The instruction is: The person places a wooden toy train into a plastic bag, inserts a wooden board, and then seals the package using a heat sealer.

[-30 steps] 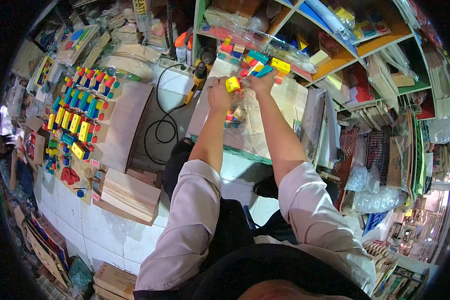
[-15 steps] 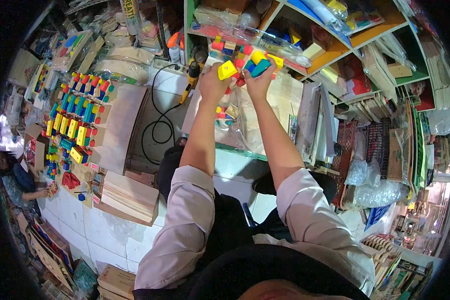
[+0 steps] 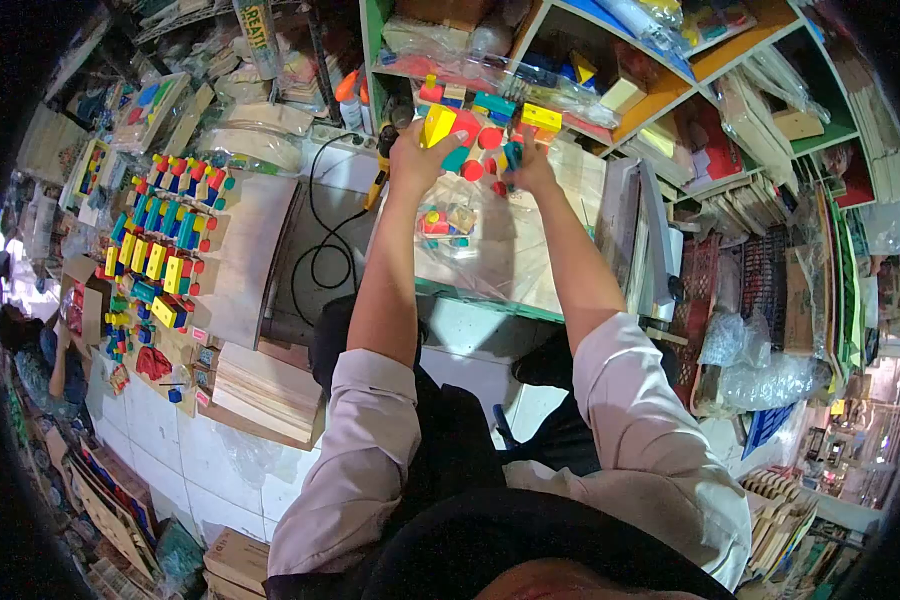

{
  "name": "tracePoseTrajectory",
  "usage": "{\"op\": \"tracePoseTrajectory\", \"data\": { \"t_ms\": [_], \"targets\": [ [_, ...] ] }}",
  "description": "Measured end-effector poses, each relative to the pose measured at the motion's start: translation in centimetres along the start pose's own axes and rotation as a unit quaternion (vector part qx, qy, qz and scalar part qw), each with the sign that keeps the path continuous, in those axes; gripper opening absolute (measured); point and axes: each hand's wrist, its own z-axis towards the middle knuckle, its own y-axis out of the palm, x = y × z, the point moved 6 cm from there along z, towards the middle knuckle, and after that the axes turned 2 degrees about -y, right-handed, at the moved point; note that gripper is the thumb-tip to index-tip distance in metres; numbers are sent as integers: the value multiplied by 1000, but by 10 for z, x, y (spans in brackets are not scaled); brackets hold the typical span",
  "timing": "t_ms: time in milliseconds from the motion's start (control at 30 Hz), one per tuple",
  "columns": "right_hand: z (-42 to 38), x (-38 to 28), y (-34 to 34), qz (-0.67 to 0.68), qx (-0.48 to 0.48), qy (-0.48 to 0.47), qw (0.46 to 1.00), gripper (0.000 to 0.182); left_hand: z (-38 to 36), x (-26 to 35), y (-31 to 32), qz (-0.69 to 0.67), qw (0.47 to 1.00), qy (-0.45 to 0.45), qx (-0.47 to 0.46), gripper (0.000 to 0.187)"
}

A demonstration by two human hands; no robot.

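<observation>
My left hand (image 3: 417, 162) is closed around a yellow wooden block (image 3: 437, 126) with a slanted side, at the left of a pale wooden board (image 3: 560, 210). Red and teal pieces show right at its fingertips. My right hand (image 3: 533, 168) is closed on a small dark blue-teal block (image 3: 512, 155), partly hidden by the fingers. Red round wheels (image 3: 472, 171) lie between the hands. Beyond them stand a teal block piece (image 3: 494, 106) and a yellow block (image 3: 541, 117). Nearer to me, a small red and yellow piece (image 3: 435, 222) lies on the board.
Rows of colourful toy train cars (image 3: 160, 250) stand on a wooden panel to the left. A yellow power tool (image 3: 378, 180) with a black cord lies beside my left arm. Shelves (image 3: 660, 110) rise behind the board. Another person (image 3: 35, 350) sits at far left.
The blue and teal pieces in my right hand have come down toward the board, and that hand has moved slightly nearer me. My left hand has shifted a little left with the yellow block.
</observation>
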Motion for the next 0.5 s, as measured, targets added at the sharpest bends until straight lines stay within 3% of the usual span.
{"op": "tracePoseTrajectory", "data": {
  "t_ms": [100, 133, 167, 233, 300, 367, 433, 500],
  "targets": [
    [-11, -35, -50, 46, 96, -37, 994, 67, -9, 17, 2, 18, 1000, 11, 12, 45],
    [-30, -57, -66, 329, 26, 68, 941, 64, -14, 23, 2, 32, 999, 17, 25, 45],
    [-49, -76, -62, 581, -48, 167, 795, 63, -23, 39, 2, 33, 999, 17, 23, 45],
    [-65, -88, -58, 556, 17, 72, 828, 61, -49, 86, 1, 183, 982, 31, 24, 52],
    [-93, -109, -80, 589, -2, 92, 803, 57, -74, 110, 7, 231, 971, 43, 36, 59],
    [-107, -102, -84, 627, -29, 170, 760, 53, -102, 131, 8, 206, 977, 50, 13, 58],
    [-119, -99, -88, 663, -14, 160, 731, 49, -128, 143, 6, 175, 982, 72, -18, 55],
    [-142, -99, -89, 718, -102, 199, 659, 47, -146, 136, 7, -26, 989, -49, -138, 52]
  ]
}}
